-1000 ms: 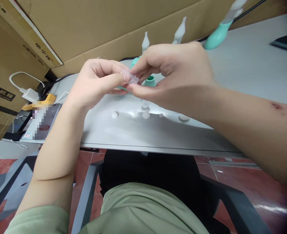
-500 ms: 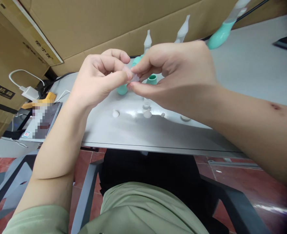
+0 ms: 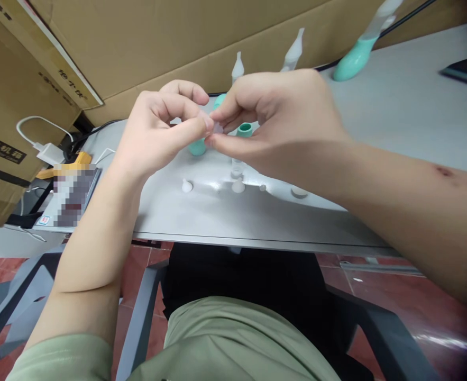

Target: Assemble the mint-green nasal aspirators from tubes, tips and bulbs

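Observation:
A small translucent plastic piece (image 3: 218, 128) is pinched between my two hands above the desk; the fingertips cover most of it. My left hand (image 3: 165, 119) grips its left side with thumb and index finger. From the right, the thumb and index finger of my right hand (image 3: 281, 114) close on the same piece. Below and behind them are a teal bulb (image 3: 197, 147), a teal part with a round opening (image 3: 245, 129) and a clear tube part (image 3: 237, 168). Nearer the desk edge lie a white cone-shaped tip (image 3: 186, 185), another whitish cone (image 3: 238, 186) and a small white piece (image 3: 262, 188).
A teal bulb with a clear tube (image 3: 356, 58) stands at the back right. White pointed nozzles (image 3: 294, 50) rise behind my hands. A round white disc (image 3: 299, 193) lies under my right forearm. Cardboard (image 3: 157, 47) borders the desk; a charger (image 3: 51, 153) sits at left.
Both hands stay together on the translucent piece, with only a slight shift of the fingers. The whole view has moved a little, and less of the piece shows now.

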A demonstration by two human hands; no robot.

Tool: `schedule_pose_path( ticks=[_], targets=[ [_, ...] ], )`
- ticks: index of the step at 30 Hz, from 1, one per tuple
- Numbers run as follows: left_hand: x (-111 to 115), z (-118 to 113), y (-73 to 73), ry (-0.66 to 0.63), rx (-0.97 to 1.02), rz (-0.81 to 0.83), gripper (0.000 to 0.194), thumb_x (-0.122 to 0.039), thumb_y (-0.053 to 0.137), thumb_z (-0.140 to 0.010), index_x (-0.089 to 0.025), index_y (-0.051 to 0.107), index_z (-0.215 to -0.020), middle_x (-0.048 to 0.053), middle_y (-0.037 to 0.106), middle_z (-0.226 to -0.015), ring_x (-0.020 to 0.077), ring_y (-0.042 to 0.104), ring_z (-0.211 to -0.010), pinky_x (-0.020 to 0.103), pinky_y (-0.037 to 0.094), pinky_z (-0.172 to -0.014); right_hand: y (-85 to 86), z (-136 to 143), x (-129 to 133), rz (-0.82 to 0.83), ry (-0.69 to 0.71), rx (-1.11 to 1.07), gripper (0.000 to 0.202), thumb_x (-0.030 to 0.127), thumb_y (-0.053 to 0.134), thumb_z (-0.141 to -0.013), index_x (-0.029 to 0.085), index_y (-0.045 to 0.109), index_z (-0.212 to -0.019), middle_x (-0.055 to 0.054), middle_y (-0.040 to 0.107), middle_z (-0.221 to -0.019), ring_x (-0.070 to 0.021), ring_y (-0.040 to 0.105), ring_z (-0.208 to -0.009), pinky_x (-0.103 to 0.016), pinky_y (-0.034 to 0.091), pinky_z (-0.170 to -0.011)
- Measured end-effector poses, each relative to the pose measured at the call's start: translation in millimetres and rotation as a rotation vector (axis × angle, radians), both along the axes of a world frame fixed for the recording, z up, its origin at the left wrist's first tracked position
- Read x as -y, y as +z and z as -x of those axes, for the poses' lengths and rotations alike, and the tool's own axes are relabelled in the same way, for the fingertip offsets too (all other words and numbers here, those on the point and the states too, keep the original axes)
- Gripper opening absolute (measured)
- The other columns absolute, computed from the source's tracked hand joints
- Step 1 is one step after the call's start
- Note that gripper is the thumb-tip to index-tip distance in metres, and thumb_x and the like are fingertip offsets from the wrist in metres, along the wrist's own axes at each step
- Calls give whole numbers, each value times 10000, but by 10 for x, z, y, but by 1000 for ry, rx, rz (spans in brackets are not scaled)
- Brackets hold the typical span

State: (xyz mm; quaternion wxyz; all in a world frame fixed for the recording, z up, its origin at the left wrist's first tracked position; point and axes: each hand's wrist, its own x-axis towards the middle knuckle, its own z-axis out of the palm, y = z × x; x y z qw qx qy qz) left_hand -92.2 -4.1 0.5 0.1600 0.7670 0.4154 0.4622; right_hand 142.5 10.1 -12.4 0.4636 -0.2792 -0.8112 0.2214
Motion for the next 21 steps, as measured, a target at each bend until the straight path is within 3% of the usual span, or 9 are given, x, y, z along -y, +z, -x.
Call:
schedule_pose_path(
  ticks=[3, 6, 9, 12, 17, 19, 21],
  targets=[
    [15, -14, 9, -23, -18, -29, 415, -635, 963, -948, -296, 809, -766, 103, 695, -937, 398, 703, -1396, 592, 658, -1100, 0, 28, 15, 50, -27, 7, 222, 148, 910, -961, 299, 774, -871, -11, 848, -969, -242, 800, -954, -422, 654, -930],
    [63, -54, 32, -16, -20, -11, 406, -624, 980, -982, -309, 829, -776, 104, 772, -1046, 379, 685, -1387, 607, 645, -1155, 10, 43, 34, 144, 9, -54, 247, 161, 939, -964, 282, 756, -850, -36, 825, -979, -245, 786, -986, -413, 649, -991],
    [127, -120, 58, 65, -35, -22, 380, -560, 924, -1021, -288, 822, -775, 98, 815, -1144, 367, 706, -1386, 559, 683, -1107, 5, 31, 21, 160, 66, -104, 216, 181, 922, -971, 285, 753, -887, -38, 829, -1038, -249, 809, -1042, -411, 670, -1035],
    [194, -176, 84, 119, -49, -12, 385, -567, 907, -1020, -270, 825, -790, 84, 828, -1165, 338, 774, -1252, 522, 705, -1021, -20, 0, -13, 103, 96, -65, 123, 227, 855, -1001, 330, 788, -1013, -12, 844, -1098, -253, 818, -1069, -440, 696, -1060],
    [228, -89, 130, 18, -52, 49, 416, -660, 982, -1015, -269, 903, -896, 81, 881, -1200, 298, 816, -1084, 532, 702, -993, -34, -41, -47, 24, 164, 26, 223, 271, 749, -1111, 387, 865, -1262, 15, 879, -1268, -241, 803, -1118, -423, 653, -1093],
    [170, 17, 131, -23, -17, -10, 428, -696, 995, -1011, -273, 934, -1013, 83, 901, -1223, 307, 811, -1087, 556, 687, -1008, 0, -39, -69, 43, 134, 9, 195, 255, 764, -1121, 364, 884, -1229, 10, 876, -1209, -210, 774, -1063, -370, 628, -1047],
    [78, 135, 119, -6, 23, -73, 489, -734, 984, -1007, -261, 930, -1118, 74, 900, -1170, 293, 790, -1030, 562, 676, -996, 52, -26, -97, 130, 74, -30, 236, 119, 825, -1044, 317, 883, -1157, 16, 826, -996, -165, 705, -905, -311, 577, -892]
  ],
)
